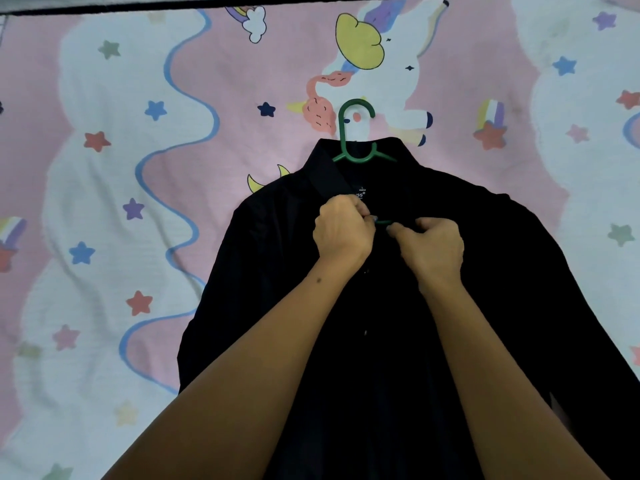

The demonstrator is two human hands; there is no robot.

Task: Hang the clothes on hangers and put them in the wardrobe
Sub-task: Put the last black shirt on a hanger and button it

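A black collared shirt (485, 271) lies spread flat on the bed, collar pointing away from me. A green plastic hanger (349, 133) sits inside it; its hook sticks out past the collar, and a short piece of its green bar shows between my hands. My left hand (343, 230) pinches the shirt's front edge just below the collar. My right hand (433, 247) pinches the opposite front edge, a few centimetres away. Small buttons show down the placket below my wrists.
The bed is covered by a pink and white sheet (138, 168) printed with stars, clouds and a unicorn. A dark edge (207, 6) runs along the far side of the bed. No wardrobe is in view.
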